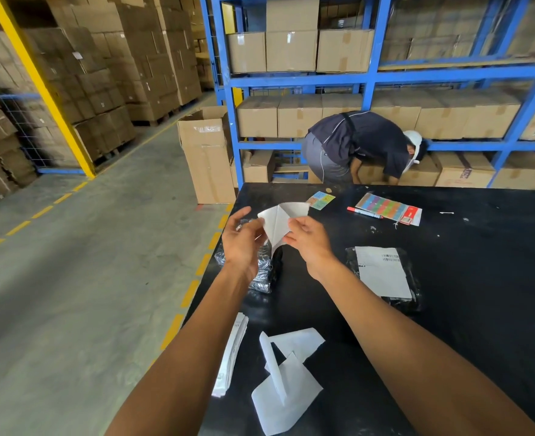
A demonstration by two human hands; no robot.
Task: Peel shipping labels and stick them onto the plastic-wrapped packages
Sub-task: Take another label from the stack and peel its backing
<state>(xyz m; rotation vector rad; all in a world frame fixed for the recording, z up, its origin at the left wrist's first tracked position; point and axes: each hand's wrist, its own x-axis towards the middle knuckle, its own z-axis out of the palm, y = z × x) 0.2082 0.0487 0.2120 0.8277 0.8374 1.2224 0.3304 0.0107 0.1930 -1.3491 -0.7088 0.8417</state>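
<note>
Over black table, hands pinch label between.

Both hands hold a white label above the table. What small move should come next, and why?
Probably finish pulling the label from its backing. The left hand and right hand pinch opposite edges and the sheet looks partly split, while the unlabelled package lies just below.

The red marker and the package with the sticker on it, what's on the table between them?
Nothing big: in the head view, only bare black table with tiny white scraps lies between the red marker and the labelled package.
</note>
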